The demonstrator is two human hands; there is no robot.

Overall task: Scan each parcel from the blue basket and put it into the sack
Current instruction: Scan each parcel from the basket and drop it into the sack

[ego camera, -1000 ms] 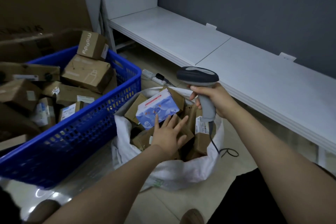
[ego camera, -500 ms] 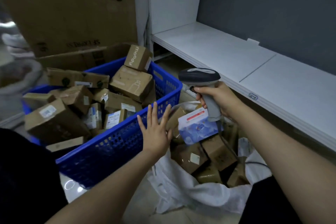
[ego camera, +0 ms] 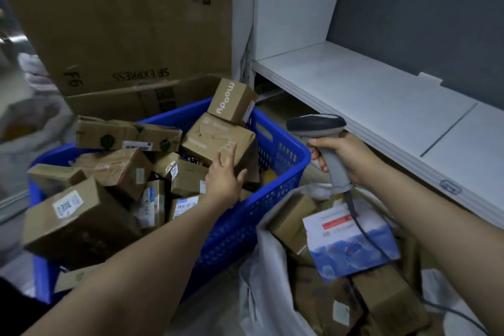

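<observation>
The blue basket (ego camera: pixel 275 199) at centre left is piled with several brown cardboard parcels. My left hand (ego camera: pixel 225 177) reaches over its rim with straight fingers and touches a large brown parcel (ego camera: pixel 212 139) near the basket's right end; a smaller box printed "moody" (ego camera: pixel 231 101) sits above it. My right hand (ego camera: pixel 346 157) grips the grey barcode scanner (ego camera: pixel 316 124) by its handle, above the white sack (ego camera: pixel 261 281). The sack at lower right holds several parcels, with a blue-and-white box (ego camera: pixel 351 240) on top. The scanner's cable (ego camera: pixel 365 234) trails across that box.
A white shelf (ego camera: pixel 368 95) runs along the right below a grey wall. Large flat cardboard boxes (ego camera: pixel 122 22) stand behind the basket. Another filled sack (ego camera: pixel 24 128) lies blurred at far left.
My left hand left the sack, crossed the basket's rim and now touches the large brown parcel. The view swung left toward the basket. My right hand kept hold of the scanner.
</observation>
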